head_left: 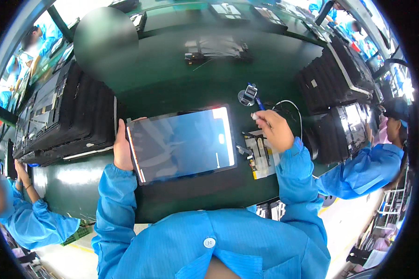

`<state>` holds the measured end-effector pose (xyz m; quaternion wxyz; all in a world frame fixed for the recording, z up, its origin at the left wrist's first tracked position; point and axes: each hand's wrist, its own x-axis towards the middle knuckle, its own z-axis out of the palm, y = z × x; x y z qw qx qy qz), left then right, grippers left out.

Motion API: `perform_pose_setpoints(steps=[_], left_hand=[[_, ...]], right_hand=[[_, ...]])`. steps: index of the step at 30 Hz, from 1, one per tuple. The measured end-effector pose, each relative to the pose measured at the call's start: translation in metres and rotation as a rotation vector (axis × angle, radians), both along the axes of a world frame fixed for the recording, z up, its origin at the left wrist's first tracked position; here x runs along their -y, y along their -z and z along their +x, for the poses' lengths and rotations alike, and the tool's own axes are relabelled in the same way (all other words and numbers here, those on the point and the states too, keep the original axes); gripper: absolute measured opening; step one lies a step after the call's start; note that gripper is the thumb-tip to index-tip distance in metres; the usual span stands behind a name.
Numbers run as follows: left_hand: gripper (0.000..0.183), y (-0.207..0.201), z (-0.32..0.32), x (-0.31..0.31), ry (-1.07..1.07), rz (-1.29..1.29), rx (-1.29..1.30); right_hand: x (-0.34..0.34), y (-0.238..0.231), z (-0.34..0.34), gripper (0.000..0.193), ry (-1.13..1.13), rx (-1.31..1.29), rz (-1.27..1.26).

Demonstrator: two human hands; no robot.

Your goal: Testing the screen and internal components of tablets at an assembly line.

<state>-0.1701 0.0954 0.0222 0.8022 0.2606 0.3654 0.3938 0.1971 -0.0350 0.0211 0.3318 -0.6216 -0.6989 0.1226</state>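
A tablet-like screen panel [181,144] lies tilted in front of me, lit with a blue-grey picture and pale bars along two sides. My left hand [122,149] grips its left edge, thumb up along the side. To the right of the panel, my right hand [278,130] pinches a small whitish piece [254,116] between thumb and fingertips; its exact kind is too small to make out. Below that hand sits a flat part with black strips and yellow edges [264,162]. A tally counter [249,94] and a blue pen [260,105] are just beyond it.
Stacks of black trays stand at the left [74,116] and right [333,76]. A white cable [299,114] loops near my right hand. More parts [219,50] lie farther back on the green table [172,56]. Co-workers in blue sit at the left [37,223] and right [368,169].
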Motion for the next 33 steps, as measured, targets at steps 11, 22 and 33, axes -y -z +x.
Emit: perform_pose_setpoints(steps=[11,22,33], left_hand=[[0.055,0.005,-0.005,0.001,0.029,0.008,0.069],[0.054,0.007,-0.001,0.000,-0.017,0.086,0.029],[0.051,0.011,-0.005,0.000,-0.015,0.123,-0.037]], right_hand=[[0.006,0.002,0.009,0.017,0.266,0.131,0.034],[0.004,-0.003,-0.018,0.014,-0.159,-0.144,-0.023],[0.007,0.007,-0.017,0.016,-0.138,-0.179,-0.068]])
